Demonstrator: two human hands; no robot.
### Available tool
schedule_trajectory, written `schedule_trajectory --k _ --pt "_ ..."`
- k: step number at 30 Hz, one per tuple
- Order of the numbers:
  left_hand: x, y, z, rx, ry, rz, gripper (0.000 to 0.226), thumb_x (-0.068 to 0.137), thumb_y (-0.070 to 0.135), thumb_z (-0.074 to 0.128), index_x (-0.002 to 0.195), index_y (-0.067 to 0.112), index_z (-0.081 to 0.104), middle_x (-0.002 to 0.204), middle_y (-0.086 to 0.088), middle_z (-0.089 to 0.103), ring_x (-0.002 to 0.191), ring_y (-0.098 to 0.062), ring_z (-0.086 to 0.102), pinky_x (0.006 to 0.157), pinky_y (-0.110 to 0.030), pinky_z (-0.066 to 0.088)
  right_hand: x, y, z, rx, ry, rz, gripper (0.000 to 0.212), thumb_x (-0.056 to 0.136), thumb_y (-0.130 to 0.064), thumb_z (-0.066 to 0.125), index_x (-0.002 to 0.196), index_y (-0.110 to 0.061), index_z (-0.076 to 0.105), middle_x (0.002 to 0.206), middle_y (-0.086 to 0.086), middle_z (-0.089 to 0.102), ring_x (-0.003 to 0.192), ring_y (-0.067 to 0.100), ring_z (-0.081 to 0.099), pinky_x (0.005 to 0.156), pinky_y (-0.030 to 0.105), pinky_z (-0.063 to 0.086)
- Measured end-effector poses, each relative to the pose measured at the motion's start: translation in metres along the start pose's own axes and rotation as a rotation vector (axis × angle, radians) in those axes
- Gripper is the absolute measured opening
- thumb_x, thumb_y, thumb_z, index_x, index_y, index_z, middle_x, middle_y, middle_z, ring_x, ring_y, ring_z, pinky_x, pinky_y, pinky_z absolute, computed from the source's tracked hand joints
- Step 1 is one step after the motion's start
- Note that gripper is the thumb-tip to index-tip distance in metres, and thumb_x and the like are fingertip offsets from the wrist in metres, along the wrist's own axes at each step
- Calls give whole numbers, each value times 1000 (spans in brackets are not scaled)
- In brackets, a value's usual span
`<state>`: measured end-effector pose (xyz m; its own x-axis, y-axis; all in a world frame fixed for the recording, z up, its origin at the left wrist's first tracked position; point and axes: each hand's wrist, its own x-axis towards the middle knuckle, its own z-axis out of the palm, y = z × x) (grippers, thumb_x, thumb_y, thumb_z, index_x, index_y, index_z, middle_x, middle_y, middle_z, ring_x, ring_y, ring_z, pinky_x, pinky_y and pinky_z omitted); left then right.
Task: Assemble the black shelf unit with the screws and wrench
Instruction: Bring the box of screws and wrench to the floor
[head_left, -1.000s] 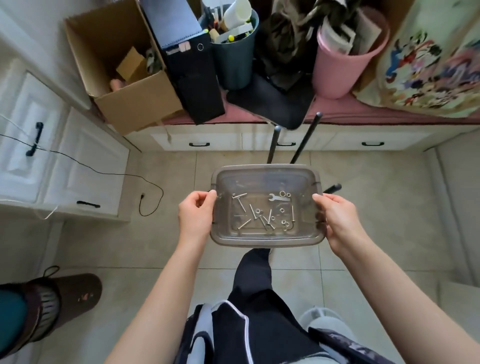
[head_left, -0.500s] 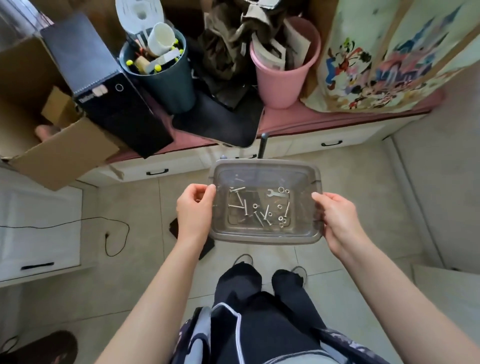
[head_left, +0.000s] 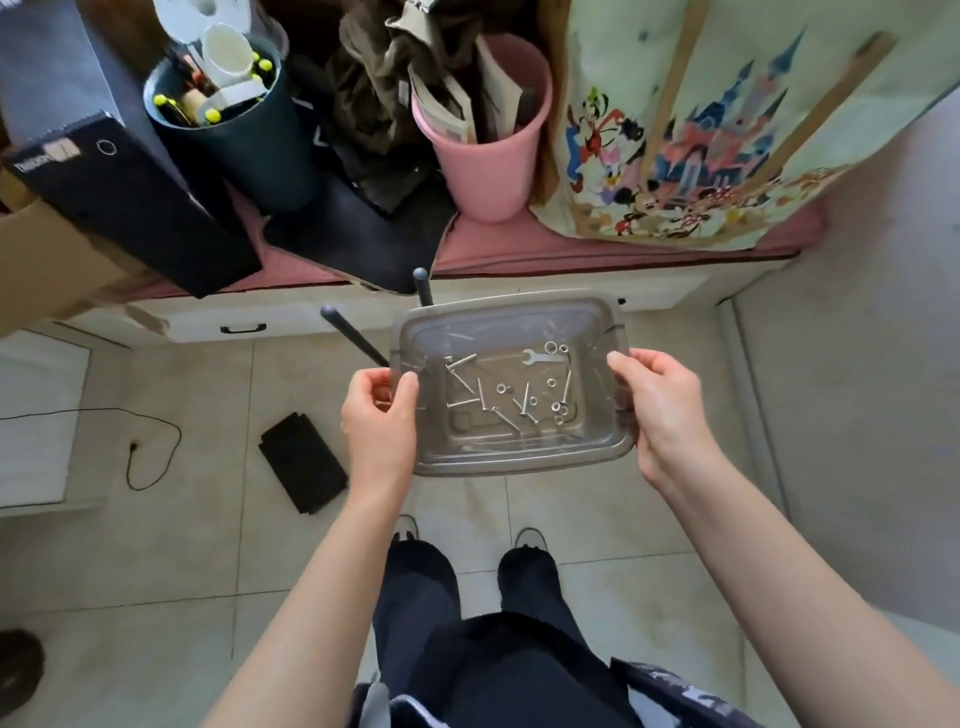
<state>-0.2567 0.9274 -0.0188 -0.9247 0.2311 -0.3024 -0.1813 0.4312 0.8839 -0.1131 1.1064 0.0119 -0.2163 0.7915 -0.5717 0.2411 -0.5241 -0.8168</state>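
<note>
We hold the clear plastic tray (head_left: 519, 457) level above the floor, left hand (head_left: 382, 415) and right hand (head_left: 657, 410) fingers curled on its rims, so screws (head_left: 480, 400) and wrench (head_left: 540, 357) inside stay put.

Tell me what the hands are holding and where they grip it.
Left hand and right hand grip the clear plastic tub by its opposite side rims.
</note>
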Motion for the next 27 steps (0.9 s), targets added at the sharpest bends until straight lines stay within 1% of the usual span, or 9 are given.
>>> schedule_trajectory --k 3,7,11,14,17,19,21,24,27 --pt "-19 3 33 -5 -20 -5 6 97 26 63 97 24 58 84 10 56 71 -1 50 63 -13 42 18 -2 -34 -13 19 -9 9 90 -13 69 91 -18 61 88 4 63 69 12 57 68 28 51" --pt "-31 2 72 19 -101 30 10 97 24 63 92 29 56 83 7 57 70 0 51 65 -14 45 40 7 -76 -1 80 12 9 90 -15 69 93 -19 61 90 3 65 72 12 59 69 27 50" --pt "-26 -8 109 76 -227 43 9 96 25 63 95 18 58 84 2 57 73 -11 50 71 -27 46 59 27 -108 16 175 53 9 89 -18 68 96 -17 63 91 4 67 76 16 60 74 32 52" --pt "-17 -18 134 129 -325 76 11 95 25 63 88 26 55 78 8 56 66 -1 50 61 -12 42 71 53 -125 24 257 66 11 89 -20 67 98 -13 64 76 -1 61 64 13 55 61 27 45" --pt "-11 -38 160 215 -390 111 22 94 18 62 87 35 50 82 9 57 68 11 53 60 -5 40 82 88 -133 54 327 104 6 90 -21 66 92 -16 62 93 6 63 86 22 57 82 39 46" --pt "-8 -60 177 256 -427 102 17 93 15 60 95 31 53 93 3 60 76 1 56 64 -12 40 92 114 -136 78 373 129 9 89 -21 65 96 -16 62 102 9 63 95 25 56 90 44 43" --pt "-7 -84 194 294 -455 94 19 94 12 56 110 23 57 107 1 59 87 -9 55 75 -23 42 105 140 -140 91 403 141 14 89 -21 65 100 -13 62 99 11 61 94 27 54 85 43 43" --pt "-5 -123 217 332 -483 99 34 96 7 52 128 17 57 119 1 55 98 -12 53 88 -26 41 129 180 -149 93 434 147 7 90 -21 65 93 -16 61 93 11 60 89 26 53 72 35 42" --pt "1 -168 243 362 -501 128 38 98 7 50 135 14 55 123 1 53 103 -13 52 93 -27 41 159 231 -159 89 457 180 8 90 -22 65 91 -17 59 94 12 60 89 27 54 81 43 47"
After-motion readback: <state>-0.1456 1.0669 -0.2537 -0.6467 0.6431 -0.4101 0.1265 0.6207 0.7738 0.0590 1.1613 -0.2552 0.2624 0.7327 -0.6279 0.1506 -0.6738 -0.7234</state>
